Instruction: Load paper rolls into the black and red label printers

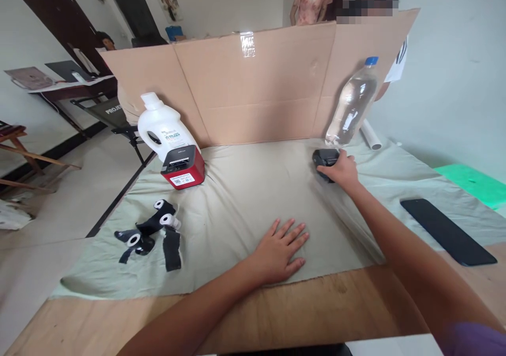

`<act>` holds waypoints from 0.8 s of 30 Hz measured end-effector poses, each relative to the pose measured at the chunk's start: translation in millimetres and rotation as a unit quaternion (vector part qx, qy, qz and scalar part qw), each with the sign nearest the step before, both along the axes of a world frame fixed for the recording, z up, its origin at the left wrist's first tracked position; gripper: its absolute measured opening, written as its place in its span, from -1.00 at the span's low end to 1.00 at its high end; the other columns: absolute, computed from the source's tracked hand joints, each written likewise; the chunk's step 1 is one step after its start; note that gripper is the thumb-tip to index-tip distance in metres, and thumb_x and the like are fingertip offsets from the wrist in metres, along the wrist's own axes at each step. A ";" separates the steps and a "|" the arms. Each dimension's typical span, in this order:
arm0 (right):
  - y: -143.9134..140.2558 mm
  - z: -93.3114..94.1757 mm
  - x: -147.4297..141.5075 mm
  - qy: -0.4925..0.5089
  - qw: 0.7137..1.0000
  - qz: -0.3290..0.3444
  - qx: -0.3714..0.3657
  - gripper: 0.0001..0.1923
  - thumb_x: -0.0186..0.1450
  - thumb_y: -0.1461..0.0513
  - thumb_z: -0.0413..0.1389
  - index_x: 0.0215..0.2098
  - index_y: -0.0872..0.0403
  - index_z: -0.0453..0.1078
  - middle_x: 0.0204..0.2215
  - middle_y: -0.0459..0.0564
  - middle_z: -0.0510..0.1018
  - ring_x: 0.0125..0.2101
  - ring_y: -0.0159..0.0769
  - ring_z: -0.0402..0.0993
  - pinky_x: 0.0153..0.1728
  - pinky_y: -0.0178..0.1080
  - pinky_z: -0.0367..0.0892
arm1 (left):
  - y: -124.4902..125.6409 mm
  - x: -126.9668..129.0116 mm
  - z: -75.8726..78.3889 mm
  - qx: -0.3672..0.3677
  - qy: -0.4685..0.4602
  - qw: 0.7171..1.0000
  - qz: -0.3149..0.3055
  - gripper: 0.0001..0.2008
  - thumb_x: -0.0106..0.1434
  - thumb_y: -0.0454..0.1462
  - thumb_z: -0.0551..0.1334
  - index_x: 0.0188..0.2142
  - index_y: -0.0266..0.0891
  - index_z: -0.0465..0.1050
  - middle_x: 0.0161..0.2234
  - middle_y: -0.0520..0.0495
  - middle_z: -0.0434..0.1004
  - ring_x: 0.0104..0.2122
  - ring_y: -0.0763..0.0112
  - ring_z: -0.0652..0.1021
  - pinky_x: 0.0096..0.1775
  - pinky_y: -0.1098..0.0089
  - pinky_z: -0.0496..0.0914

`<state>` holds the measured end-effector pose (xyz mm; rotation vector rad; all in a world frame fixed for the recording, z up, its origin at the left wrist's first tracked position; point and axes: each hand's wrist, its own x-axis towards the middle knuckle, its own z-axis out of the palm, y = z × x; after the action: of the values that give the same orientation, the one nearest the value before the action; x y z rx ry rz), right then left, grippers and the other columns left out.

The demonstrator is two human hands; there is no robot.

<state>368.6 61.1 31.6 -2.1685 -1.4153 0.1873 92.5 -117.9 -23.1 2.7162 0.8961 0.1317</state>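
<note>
1. Black device (324, 159), small, boxy and matte with rounded corners, sits on the cloth at about 1 o'clock from the middle of the worktop, just in front of the clear bottle.
2. Right hand (340, 170) reaches out on a long bare arm and is clasped over the near side of the black device, fingers curled against its casing.
3. Left hand (280, 251) lies flat and released, palm down, fingers spread on the cloth near 6 o'clock, holding nothing.
4. Pale green cloth (245, 198) covers most of the worktop; it is thin, soft and lightly creased, with a raw front edge.
5. Bare wood of the worktop (300, 308) shows along the near edge, smooth and light brown.
6. Clear plastic bottle (353, 105) with a blue cap stands tilted at 1 o'clock, leaning toward the cardboard, its base just beside the device.
7. Corrugated cardboard screen (269, 82), folded in panels and taped at the top, stands along the far side at 12 o'clock.
8. White plastic jug (163, 125) with a moulded handle stands at 10 o'clock, touching a red and black boxy printer (183, 167) in front of it.
9. Black tape strips on white roll cores (154, 232) lie tangled at 8 o'clock.
10. Dark, glossy, flat phone (446, 231) lies at 3 o'clock on the cloth, well apart from both hands.
</note>
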 end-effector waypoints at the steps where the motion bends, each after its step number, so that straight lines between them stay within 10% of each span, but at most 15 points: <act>1: -11.4 0.0 -21.3 0.002 1.000 0.018 0.010 0.07 -0.01 -0.04 0.35 0.34 0.16 0.07 0.09 0.38 0.32 0.06 0.19 0.35 -0.03 0.01 0.29 | -0.2 0.0 -0.8 0.003 -0.005 1.000 0.000 -0.36 0.48 0.05 -0.16 0.44 -0.13 -0.05 0.47 -0.01 -0.12 0.45 0.11 -0.07 0.38 -0.11 -0.14; 11: -84.5 -2.9 -199.5 0.012 0.993 0.115 0.000 0.02 0.07 0.00 0.26 0.38 0.13 -0.03 0.04 0.30 0.31 0.02 0.18 0.31 -0.02 0.04 0.26 | -4.5 -2.0 -1.4 0.020 -0.050 0.998 0.014 -0.47 0.46 -0.03 0.00 0.28 -0.21 0.31 0.30 -0.17 0.33 0.35 0.06 0.22 0.37 -0.07 -0.06; 24: -92.4 -22.6 -199.4 0.018 0.996 0.081 0.011 0.06 0.09 -0.14 0.23 0.39 0.17 -0.01 0.09 0.43 0.29 0.07 0.35 0.28 0.06 0.30 0.14 | -5.7 -6.1 -1.3 0.046 -0.107 0.993 0.000 -0.47 0.43 -0.04 0.06 0.28 -0.23 0.30 0.32 -0.18 0.30 0.33 0.10 0.24 0.34 0.05 0.05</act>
<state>169.1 -31.3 9.0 -2.0224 -1.5659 0.2688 86.4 -123.5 -24.4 2.7185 0.8460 0.4668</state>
